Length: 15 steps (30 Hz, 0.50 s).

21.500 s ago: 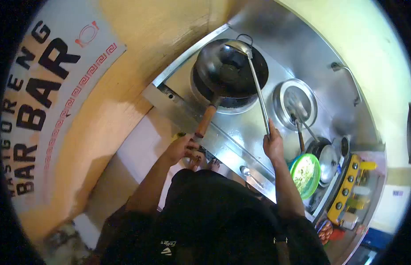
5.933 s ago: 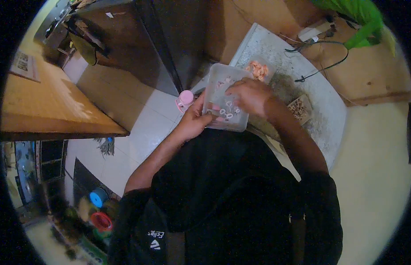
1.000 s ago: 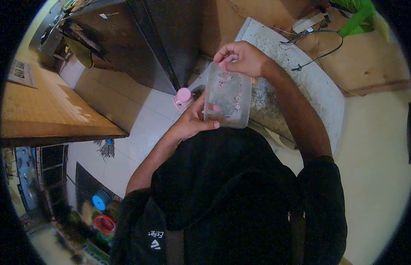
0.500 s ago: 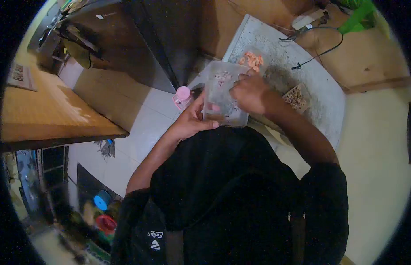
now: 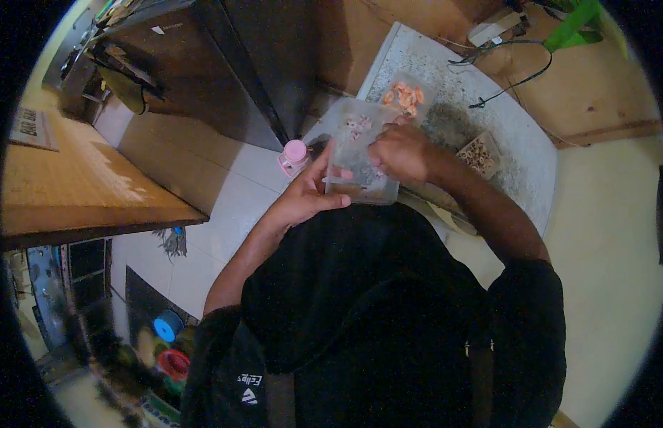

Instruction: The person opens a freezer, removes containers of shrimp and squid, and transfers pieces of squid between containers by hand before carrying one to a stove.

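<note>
We steady the clear rectangular plastic tub (image 5: 360,153) of pink pieces in our left hand (image 5: 303,200), gripping its near wall; our right hand (image 5: 399,151), at three o'clock, reaches in, fingers curled, grip unclear.

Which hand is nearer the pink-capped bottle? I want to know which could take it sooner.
Left. The left hand grips the clear container's near edge, just beside the pink-capped bottle. The right hand reaches into the container, farther off.
</note>
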{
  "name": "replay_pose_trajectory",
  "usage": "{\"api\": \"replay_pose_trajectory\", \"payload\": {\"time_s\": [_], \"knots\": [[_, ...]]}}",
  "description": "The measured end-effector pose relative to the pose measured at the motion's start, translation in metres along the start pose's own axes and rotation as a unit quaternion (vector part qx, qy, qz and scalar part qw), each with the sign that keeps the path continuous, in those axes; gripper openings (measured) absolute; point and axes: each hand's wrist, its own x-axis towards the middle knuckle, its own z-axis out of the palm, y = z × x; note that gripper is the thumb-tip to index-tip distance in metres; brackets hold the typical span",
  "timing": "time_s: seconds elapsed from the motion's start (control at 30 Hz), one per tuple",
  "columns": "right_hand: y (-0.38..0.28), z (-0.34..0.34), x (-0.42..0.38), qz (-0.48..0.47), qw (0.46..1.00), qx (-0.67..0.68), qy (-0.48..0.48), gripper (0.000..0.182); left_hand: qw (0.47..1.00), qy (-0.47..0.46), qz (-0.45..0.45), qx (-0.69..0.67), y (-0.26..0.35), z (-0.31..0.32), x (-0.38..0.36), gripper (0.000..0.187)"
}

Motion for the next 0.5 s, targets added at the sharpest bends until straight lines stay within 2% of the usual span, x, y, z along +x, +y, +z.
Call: {"api": "replay_pose_trajectory", "payload": {"time_s": [0.07, 0.13, 0.17, 0.23, 0.27, 0.33, 0.37, 0.43, 0.47, 0.5], "knots": [[0.004, -0.016, 0.001, 0.012, 0.999, -0.028, -0.024, 0.010, 1.000, -0.001, -0.002, 0.001, 0.003, 0.001, 0.002, 0.100], [0.006, -0.051, -0.002, 0.070, 0.980, 0.188, 0.000, 0.011, 1.000, -0.003, 0.006, 0.008, 0.007, 0.003, 0.003, 0.099], [0.013, -0.050, 0.005, 0.071, 0.980, 0.189, 0.000, 0.011, 1.000, -0.003, 0.006, 0.008, 0.008, 0.002, 0.002, 0.099], [0.021, -0.051, 0.012, -0.063, 0.972, 0.061, 0.219, 0.013, 1.000, -0.008, -0.001, -0.014, 0.006, 0.003, -0.003, 0.098], [0.023, -0.049, 0.011, -0.061, 0.972, 0.060, 0.220, 0.013, 1.000, -0.010, 0.000, -0.013, 0.006, 0.003, -0.002, 0.098], [0.004, -0.058, 0.004, 0.015, 0.987, -0.077, 0.140, 0.012, 1.000, -0.003, -0.001, -0.016, 0.005, 0.004, -0.004, 0.098], [0.004, -0.048, 0.000, 0.012, 0.987, -0.078, 0.139, 0.012, 1.000, -0.001, 0.000, -0.017, 0.006, 0.003, -0.003, 0.098], [0.001, -0.017, -0.012, -0.091, 0.978, -0.086, 0.164, 0.011, 1.000, 0.005, -0.004, 0.009, 0.005, 0.004, -0.004, 0.097], [-0.005, -0.009, -0.016, -0.092, 0.979, -0.085, 0.163, 0.011, 1.000, 0.005, -0.004, 0.007, 0.004, 0.004, -0.005, 0.097], [-0.014, -0.006, -0.019, -0.069, 0.989, -0.051, 0.122, 0.012, 1.000, 0.003, 0.010, 0.009, 0.003, 0.004, -0.004, 0.098]]}}
